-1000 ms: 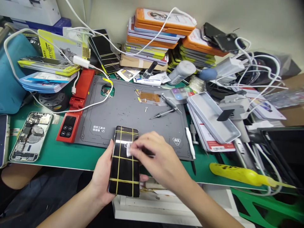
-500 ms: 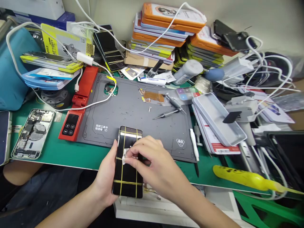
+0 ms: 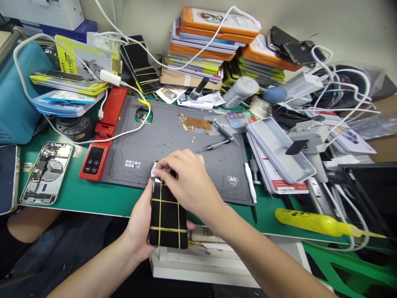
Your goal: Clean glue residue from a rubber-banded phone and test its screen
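Note:
A dark smartphone (image 3: 169, 215) with yellow rubber bands crossing it lies in my left hand (image 3: 141, 219), whose fingers wrap its edges. The phone is held over the front edge of the bench. My right hand (image 3: 186, 178) pinches a small white wad, which looks like tissue or cotton (image 3: 154, 169), at the phone's upper left corner. The right hand covers the phone's upper right part. Behind the hands lies a dark grey work mat (image 3: 164, 128), bearing screwdrivers (image 3: 217, 145) and a small brown film piece (image 3: 198, 124).
To the left, an opened phone (image 3: 46, 174) with bare internals lies beside a red device (image 3: 93, 161) with buttons. Stacked orange boxes (image 3: 214, 37) stand at the back. At right are a grey tray (image 3: 282, 149), a yellow squeeze bottle (image 3: 313, 221) and tangled white cables (image 3: 356, 91).
My right hand has moved up along the phone, taking the white wad from its middle to its upper left corner. My left hand still holds the phone.

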Motion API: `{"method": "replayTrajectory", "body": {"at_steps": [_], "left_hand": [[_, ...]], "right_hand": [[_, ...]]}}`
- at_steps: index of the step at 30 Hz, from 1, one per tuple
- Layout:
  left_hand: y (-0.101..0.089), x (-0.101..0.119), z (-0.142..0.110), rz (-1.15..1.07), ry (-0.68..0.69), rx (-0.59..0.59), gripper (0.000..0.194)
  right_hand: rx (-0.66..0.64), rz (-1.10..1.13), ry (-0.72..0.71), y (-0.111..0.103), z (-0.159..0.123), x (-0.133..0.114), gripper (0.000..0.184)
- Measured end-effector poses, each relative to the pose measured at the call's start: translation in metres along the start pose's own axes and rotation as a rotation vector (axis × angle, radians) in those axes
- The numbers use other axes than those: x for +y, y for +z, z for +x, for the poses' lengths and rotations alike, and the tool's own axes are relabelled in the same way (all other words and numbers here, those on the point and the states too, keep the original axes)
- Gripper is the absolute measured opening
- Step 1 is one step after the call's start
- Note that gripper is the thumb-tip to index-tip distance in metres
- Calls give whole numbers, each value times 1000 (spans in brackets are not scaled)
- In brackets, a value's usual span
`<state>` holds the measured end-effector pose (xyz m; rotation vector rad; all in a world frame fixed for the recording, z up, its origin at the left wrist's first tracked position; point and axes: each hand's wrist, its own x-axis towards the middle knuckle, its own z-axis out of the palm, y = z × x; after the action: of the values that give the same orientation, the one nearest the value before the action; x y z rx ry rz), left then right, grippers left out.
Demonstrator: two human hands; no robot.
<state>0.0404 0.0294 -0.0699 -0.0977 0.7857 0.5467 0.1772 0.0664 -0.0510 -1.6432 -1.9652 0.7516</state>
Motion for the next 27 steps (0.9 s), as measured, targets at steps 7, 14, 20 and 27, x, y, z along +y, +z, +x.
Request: {"method": "replayTrajectory", "body": {"at_steps": [7,14,20,27], "left_hand": [[1,1,0,-87,28,-33,55],[0,-1,1,-157,62,-39,50],[2,-3,0,-85,-17,-62,65],[-1,-3,4,-120,59,-128,62]], "right_hand": [[-154,158,-49,-6,-47,-10,15],[38,50,-90,6,-64,-8,13],[22,93,-147,11,-72,-7,15],[188,-11,-149,12,-86,0,13]]}}
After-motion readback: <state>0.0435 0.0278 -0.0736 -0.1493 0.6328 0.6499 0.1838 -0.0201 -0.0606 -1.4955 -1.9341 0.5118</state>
